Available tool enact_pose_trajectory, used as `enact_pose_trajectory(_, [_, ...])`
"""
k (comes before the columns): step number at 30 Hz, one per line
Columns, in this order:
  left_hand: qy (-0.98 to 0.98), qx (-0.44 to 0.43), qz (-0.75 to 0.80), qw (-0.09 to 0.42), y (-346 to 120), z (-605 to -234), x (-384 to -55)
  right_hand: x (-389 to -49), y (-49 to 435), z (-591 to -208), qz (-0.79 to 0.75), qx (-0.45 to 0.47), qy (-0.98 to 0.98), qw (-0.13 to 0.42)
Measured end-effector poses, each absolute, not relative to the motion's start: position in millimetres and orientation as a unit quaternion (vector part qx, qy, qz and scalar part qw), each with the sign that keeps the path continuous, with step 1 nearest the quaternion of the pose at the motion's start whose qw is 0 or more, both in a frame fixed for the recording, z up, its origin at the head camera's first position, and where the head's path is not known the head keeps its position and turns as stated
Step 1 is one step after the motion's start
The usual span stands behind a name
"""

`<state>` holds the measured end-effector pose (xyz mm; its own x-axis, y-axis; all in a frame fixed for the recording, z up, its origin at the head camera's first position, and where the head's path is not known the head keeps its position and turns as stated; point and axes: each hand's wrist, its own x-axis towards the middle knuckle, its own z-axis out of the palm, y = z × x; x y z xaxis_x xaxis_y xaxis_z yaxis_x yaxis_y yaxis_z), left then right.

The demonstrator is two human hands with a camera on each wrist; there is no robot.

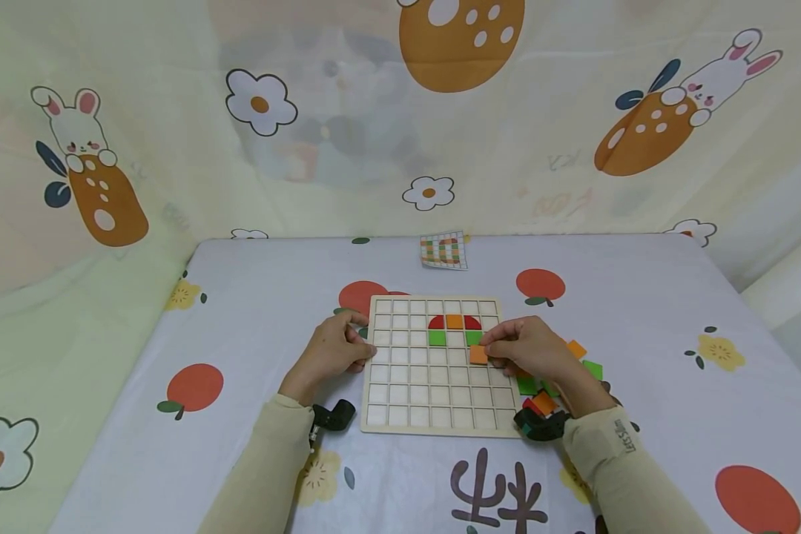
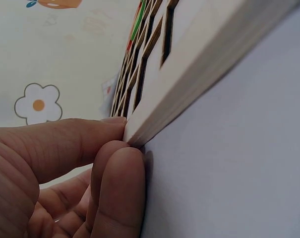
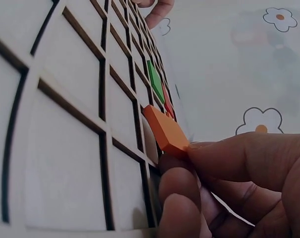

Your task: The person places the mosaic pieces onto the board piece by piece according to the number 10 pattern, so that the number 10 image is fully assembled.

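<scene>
A pale wooden grid board lies on the table. My left hand holds its left edge; in the left wrist view the thumb and curled fingers meet at the board's rim. Over the right side of the grid, my right hand pinches an orange square tile between thumb and fingers. The right wrist view shows this orange tile tilted above the cells. In the upper grid, another orange square sits between two red curved tiles, with green squares below them.
Loose green, orange and red tiles lie right of the board, partly hidden by my right hand and wrist. A small card with a coloured grid pattern lies at the table's far side, before a printed curtain.
</scene>
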<state>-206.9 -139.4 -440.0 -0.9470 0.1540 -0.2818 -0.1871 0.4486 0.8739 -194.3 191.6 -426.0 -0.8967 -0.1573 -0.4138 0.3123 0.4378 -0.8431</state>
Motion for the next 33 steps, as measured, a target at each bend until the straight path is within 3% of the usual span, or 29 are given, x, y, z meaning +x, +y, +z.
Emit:
enact_pose_trajectory(25, [0.835,-0.013,0.525,0.164,-138.8,-441.8,-208.3,-191.0,191.8,-426.7,-0.531,0.041,0.821,0.207])
enact_pose_trajectory(33, [0.836,-0.015,0.522,0.166,-139.1,-444.6,-209.1,-186.7,224.2,-414.6,-0.507,0.053,0.847,0.151])
